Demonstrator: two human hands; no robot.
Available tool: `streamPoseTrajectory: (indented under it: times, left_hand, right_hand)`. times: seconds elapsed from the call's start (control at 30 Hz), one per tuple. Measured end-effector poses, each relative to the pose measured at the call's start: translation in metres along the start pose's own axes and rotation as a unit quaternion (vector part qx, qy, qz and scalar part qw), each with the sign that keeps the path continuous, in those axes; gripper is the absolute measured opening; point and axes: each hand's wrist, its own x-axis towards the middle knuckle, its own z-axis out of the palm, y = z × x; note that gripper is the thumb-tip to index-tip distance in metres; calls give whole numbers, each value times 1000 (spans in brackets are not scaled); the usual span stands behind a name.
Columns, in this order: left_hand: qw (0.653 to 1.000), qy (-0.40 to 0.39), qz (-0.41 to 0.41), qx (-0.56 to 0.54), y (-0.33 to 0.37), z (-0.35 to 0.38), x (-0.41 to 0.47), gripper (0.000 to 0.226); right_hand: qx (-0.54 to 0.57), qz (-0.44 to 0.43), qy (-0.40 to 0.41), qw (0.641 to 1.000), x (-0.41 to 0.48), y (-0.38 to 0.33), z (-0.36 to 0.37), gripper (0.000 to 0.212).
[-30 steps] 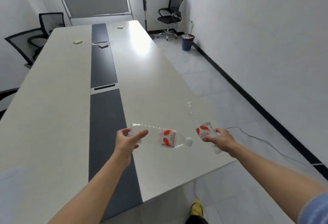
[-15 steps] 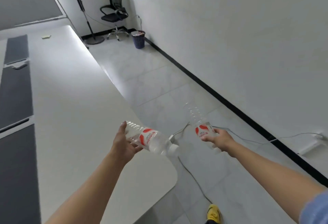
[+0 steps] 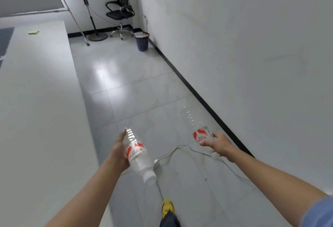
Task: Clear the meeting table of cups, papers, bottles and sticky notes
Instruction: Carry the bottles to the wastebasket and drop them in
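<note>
My left hand [image 3: 119,152] grips a clear plastic bottle [image 3: 138,158] with a red and white label, its white cap pointing down toward me. In my right hand [image 3: 217,143] is a second clear bottle [image 3: 195,127] with the same label, its base pointing up and away. Both bottles hang over the tiled floor, to the right of the long white meeting table [image 3: 36,118]. A yellow sticky note pad [image 3: 33,32] lies on the table's far end.
A blue waste basket [image 3: 142,41] stands by the right wall at the far end, next to a black office chair [image 3: 120,10] and a standing fan [image 3: 88,10]. A thin cable [image 3: 182,148] runs across the floor tiles. My yellow shoe [image 3: 167,209] is below.
The view has swung right, off the table and along the aisle. Both hands with their bottles have moved from over the table's corner to over the floor; the left bottle now points cap-down.
</note>
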Motion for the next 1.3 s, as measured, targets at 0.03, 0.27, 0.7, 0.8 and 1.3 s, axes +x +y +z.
streamPoseTrajectory:
  times: [0.03, 0.27, 0.7, 0.8, 1.3]
  left_hand:
    - [1000, 2, -10, -4, 6, 5, 13, 57]
    - [1000, -5, -23, 17, 75, 92, 133, 53]
    - [995, -39, -21, 89, 296, 283, 310, 44]
    - [999, -31, -10, 39, 340, 317, 359, 42]
    - [959, 101, 166, 206, 650, 456, 610, 68]
  right_hand:
    - [2, -4, -7, 1000, 13, -8, -1, 70]
    - [-23, -34, -30, 999, 152, -86, -35, 54]
    - [-19, -50, 15, 998, 380, -265, -136, 57]
    - [-29, -69, 8, 997, 447, -303, -148, 64]
    - [-342, -237, 23, 909, 823, -630, -166, 63]
